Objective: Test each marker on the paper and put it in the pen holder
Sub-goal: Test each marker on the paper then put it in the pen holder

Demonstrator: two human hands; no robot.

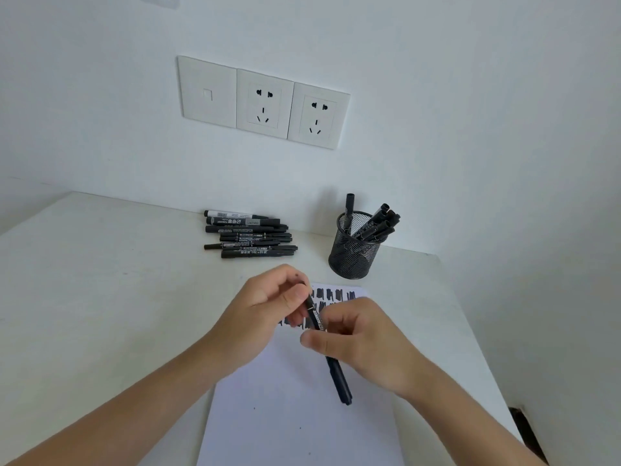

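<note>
left hand pinches marker top | right hand pinches barrel | upper end hidden

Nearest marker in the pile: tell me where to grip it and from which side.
Pinch the nearest marker at mid-barrel, coming from above on the near side. It lies flat and crosswise at the front of the pile; its near flank is bare, while other markers crowd its far flank. Left hand and right hand hold another marker.
</note>
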